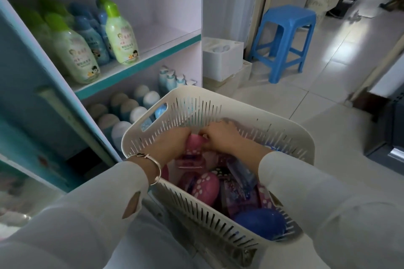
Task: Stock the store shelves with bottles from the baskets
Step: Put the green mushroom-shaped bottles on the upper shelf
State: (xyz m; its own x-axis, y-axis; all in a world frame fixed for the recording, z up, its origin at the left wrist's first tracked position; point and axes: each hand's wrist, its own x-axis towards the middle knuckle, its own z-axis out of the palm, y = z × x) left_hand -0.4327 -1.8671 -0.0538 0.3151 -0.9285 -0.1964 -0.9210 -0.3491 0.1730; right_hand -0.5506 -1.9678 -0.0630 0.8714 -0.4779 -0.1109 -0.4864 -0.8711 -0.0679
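Head view: both hands are sunk into the cream slotted basket [218,105] near its far rim. The left hand [172,144] and right hand [220,137] are pressed together, closed on one pink-capped bottle [195,141]. More pink bottles [207,185] lie beneath. Green-capped bottles [120,35] stand at the upper shelf [166,50] front edge.

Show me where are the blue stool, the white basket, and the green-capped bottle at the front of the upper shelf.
blue stool [288,14]: head view, on its seat.
white basket [218,96]: head view, on its far rim.
green-capped bottle [121,37]: head view, on its label.
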